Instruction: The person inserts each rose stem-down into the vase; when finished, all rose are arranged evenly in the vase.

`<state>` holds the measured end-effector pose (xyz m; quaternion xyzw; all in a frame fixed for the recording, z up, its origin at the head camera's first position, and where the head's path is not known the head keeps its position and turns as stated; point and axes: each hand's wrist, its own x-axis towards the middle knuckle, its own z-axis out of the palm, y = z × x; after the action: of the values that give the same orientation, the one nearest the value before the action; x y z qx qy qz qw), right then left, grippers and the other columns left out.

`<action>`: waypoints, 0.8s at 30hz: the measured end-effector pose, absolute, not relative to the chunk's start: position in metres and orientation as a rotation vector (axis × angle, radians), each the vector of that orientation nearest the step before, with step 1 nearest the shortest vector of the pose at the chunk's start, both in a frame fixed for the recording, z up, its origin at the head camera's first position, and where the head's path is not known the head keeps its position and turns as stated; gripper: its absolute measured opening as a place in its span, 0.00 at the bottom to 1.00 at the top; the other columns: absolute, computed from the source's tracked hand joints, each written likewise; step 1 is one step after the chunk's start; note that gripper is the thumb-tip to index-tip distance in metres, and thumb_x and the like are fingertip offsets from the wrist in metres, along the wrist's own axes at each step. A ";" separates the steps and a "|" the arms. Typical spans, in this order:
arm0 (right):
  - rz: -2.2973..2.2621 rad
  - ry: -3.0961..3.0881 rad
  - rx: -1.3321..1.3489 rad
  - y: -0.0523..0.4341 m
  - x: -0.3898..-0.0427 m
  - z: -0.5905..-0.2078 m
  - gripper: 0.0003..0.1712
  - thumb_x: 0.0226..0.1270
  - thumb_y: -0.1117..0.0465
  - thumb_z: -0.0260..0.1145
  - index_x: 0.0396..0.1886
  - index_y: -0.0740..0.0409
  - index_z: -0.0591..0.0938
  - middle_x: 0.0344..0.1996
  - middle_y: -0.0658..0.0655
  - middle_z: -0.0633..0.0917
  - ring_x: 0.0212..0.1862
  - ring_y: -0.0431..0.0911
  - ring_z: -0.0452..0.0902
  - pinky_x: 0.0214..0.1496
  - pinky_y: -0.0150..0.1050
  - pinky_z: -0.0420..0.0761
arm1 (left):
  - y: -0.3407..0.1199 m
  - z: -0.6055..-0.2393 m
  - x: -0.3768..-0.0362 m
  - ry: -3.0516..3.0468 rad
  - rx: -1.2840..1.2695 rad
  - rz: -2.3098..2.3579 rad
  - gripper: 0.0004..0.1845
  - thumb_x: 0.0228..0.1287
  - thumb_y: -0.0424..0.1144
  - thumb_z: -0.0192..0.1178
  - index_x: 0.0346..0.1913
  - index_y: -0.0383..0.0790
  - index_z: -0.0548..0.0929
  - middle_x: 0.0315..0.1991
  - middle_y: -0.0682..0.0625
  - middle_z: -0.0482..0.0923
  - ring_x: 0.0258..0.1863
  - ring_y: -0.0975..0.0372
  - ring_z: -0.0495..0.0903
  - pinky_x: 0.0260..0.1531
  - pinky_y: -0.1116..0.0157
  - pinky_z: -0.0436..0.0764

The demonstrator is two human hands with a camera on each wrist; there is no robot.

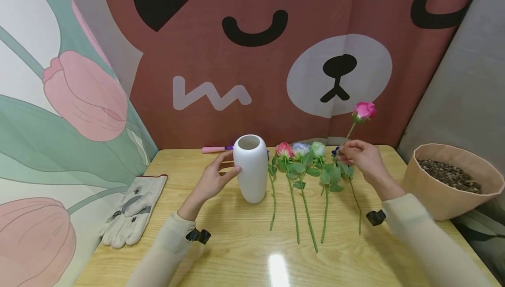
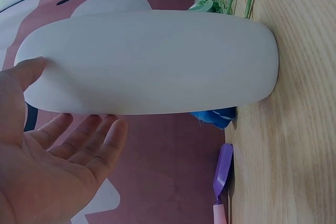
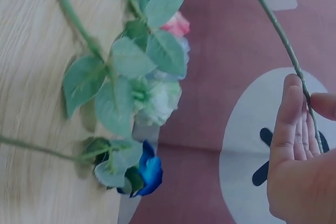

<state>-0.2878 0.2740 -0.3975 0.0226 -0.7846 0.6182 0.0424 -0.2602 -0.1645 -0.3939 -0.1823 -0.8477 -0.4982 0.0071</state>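
Observation:
A white vase [image 1: 250,173] stands upright on the wooden table. My left hand [image 1: 215,177] holds its left side near the top, the thumb in front and the fingers behind; in the left wrist view the thumb [image 2: 32,72] lies against the white wall. To the right, my right hand [image 1: 364,160] pinches the green stem [image 3: 281,32] of a pink rose [image 1: 364,111] between thumb and fingers, its bloom raised above the hand. Between the hands lie a red-pink rose [image 1: 284,150], a pale blue flower [image 1: 301,149] and a pale green flower [image 1: 318,148].
A blue rose [image 3: 151,169] lies below the right hand; another blue bloom [image 2: 216,117] is mostly behind the vase. A purple-and-pink tool [image 1: 216,149] lies at the table's back edge. Gloves [image 1: 136,210] rest at left. A soil-filled pot [image 1: 430,195] stands at right.

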 end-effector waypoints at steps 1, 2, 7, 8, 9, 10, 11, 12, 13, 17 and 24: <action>1.936 -2.362 0.087 0.272 -0.287 -0.396 0.19 0.75 0.55 0.61 0.49 0.68 0.73 0.31 0.40 0.88 0.35 0.35 0.87 0.39 0.31 0.87 | -0.163 -0.390 -0.257 -2.650 -0.572 -1.561 0.32 0.71 0.44 0.62 0.73 0.43 0.65 0.69 0.38 0.70 0.67 0.43 0.73 0.63 0.44 0.77; 1.993 -2.315 0.109 0.270 -0.287 -0.395 0.18 0.74 0.56 0.62 0.47 0.68 0.72 0.31 0.41 0.88 0.35 0.35 0.87 0.38 0.31 0.87 | -0.163 -0.386 -0.254 -2.647 -0.578 -1.563 0.31 0.71 0.44 0.62 0.73 0.42 0.65 0.69 0.38 0.71 0.66 0.43 0.74 0.63 0.44 0.77; 2.161 -2.149 0.164 0.261 -0.284 -0.390 0.15 0.72 0.58 0.65 0.44 0.66 0.73 0.32 0.44 0.89 0.33 0.36 0.87 0.36 0.31 0.87 | -0.162 -0.380 -0.248 -2.638 -0.588 -1.571 0.31 0.71 0.43 0.62 0.73 0.42 0.65 0.68 0.38 0.71 0.66 0.43 0.74 0.60 0.45 0.80; 2.175 -2.134 0.164 0.259 -0.284 -0.389 0.15 0.72 0.58 0.65 0.44 0.66 0.73 0.32 0.45 0.89 0.33 0.36 0.87 0.36 0.31 0.87 | -0.162 -0.380 -0.248 -2.638 -0.587 -1.573 0.32 0.71 0.43 0.62 0.73 0.42 0.65 0.69 0.38 0.71 0.66 0.43 0.74 0.59 0.46 0.80; 2.183 -2.125 0.164 0.257 -0.284 -0.388 0.15 0.72 0.58 0.65 0.45 0.65 0.73 0.31 0.45 0.89 0.33 0.37 0.87 0.37 0.31 0.87 | -0.162 -0.381 -0.248 -2.641 -0.583 -1.576 0.32 0.71 0.44 0.62 0.73 0.43 0.65 0.69 0.39 0.71 0.66 0.43 0.74 0.59 0.46 0.80; 2.188 -2.115 0.163 0.255 -0.283 -0.387 0.15 0.72 0.57 0.65 0.45 0.65 0.73 0.31 0.45 0.89 0.33 0.37 0.87 0.37 0.31 0.87 | -0.162 -0.381 -0.248 -2.645 -0.578 -1.579 0.32 0.71 0.44 0.62 0.74 0.43 0.65 0.69 0.39 0.71 0.66 0.43 0.74 0.59 0.46 0.80; 2.195 -2.104 0.163 0.253 -0.283 -0.386 0.15 0.72 0.57 0.65 0.45 0.64 0.73 0.31 0.45 0.89 0.34 0.37 0.87 0.38 0.31 0.87 | -0.162 -0.381 -0.248 -2.649 -0.573 -1.579 0.32 0.71 0.45 0.62 0.74 0.44 0.65 0.69 0.39 0.70 0.66 0.43 0.74 0.59 0.46 0.80; 2.205 -2.090 0.164 0.252 -0.283 -0.385 0.15 0.72 0.57 0.65 0.45 0.64 0.74 0.31 0.45 0.89 0.34 0.37 0.87 0.38 0.31 0.87 | -0.162 -0.381 -0.248 -2.653 -0.567 -1.579 0.32 0.71 0.45 0.61 0.74 0.44 0.65 0.69 0.39 0.70 0.66 0.43 0.74 0.59 0.45 0.80; 2.215 -2.074 0.166 0.250 -0.283 -0.384 0.14 0.72 0.57 0.65 0.45 0.63 0.74 0.31 0.45 0.89 0.34 0.37 0.87 0.39 0.31 0.87 | -0.163 -0.385 -0.252 -2.656 -0.562 -1.576 0.32 0.71 0.45 0.62 0.74 0.45 0.65 0.69 0.39 0.70 0.66 0.43 0.74 0.59 0.45 0.80; 2.276 -1.985 0.175 0.243 -0.280 -0.379 0.12 0.72 0.59 0.65 0.45 0.62 0.74 0.31 0.46 0.89 0.33 0.37 0.88 0.39 0.31 0.87 | -0.168 -0.402 -0.265 -2.646 -0.561 -1.575 0.33 0.70 0.48 0.62 0.74 0.50 0.65 0.69 0.42 0.70 0.66 0.45 0.74 0.58 0.45 0.81; 2.369 -1.853 0.173 0.233 -0.277 -0.374 0.09 0.71 0.61 0.65 0.42 0.62 0.75 0.31 0.49 0.88 0.33 0.39 0.88 0.39 0.32 0.88 | -0.171 -0.411 -0.271 -2.604 -0.592 -1.572 0.32 0.68 0.54 0.63 0.71 0.55 0.67 0.67 0.47 0.73 0.65 0.49 0.76 0.59 0.47 0.80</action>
<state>-0.2774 0.2326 -0.3741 0.0572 -0.6138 0.7848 0.0644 -0.2714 -0.1707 -0.4112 -0.1909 -0.8401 -0.5072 0.0213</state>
